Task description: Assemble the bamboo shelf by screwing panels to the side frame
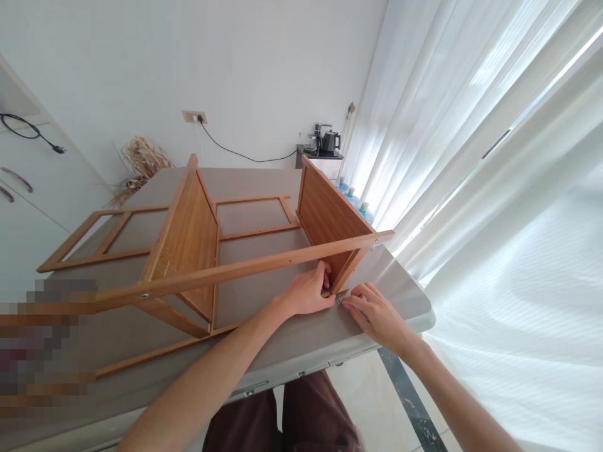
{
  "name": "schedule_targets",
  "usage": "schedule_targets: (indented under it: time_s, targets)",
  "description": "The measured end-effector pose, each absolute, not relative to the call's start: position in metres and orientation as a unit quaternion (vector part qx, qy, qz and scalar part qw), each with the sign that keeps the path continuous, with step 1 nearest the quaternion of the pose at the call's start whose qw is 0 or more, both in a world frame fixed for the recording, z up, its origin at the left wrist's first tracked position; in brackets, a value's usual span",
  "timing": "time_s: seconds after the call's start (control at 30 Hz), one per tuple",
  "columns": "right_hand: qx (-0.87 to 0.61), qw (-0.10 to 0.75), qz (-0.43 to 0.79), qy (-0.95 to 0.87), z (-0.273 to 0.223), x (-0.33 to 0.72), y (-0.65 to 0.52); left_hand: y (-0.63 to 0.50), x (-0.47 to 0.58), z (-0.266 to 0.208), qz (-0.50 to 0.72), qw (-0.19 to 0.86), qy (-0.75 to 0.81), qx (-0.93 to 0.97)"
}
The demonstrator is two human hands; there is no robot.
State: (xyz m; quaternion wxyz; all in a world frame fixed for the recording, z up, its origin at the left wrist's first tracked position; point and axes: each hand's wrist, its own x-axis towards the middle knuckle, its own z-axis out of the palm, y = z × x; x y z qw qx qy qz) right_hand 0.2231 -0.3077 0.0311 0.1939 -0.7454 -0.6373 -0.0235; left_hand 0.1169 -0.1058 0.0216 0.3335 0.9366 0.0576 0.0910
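Note:
A brown wooden shelf frame lies on its side, with two slatted boards standing upright between its long rails. At the lower corner of the right-hand board, my left hand is closed around the wood, its fingertips partly behind the board. Just to the right, my right hand pinches a small thin metal piece against that same corner. Its exact kind is too small to make out. The bare arms reach in from below, and the left forearm covers part of the lower rail.
The frame rests on a grey table with a rounded right corner. White curtains hang at the right, near several water bottles. A black kettle stands on a small cabinet behind. Dried stalks are at the back left.

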Motion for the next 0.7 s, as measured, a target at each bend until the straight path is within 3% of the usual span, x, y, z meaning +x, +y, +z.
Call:
schedule_targets:
  time_s: [0.7]
  targets:
    - [-0.749,0.125,-0.120,-0.640,0.0246,0.2158,-0.3087,-0.1051,0.1167,0.0199,0.099,0.335,0.055,0.935]
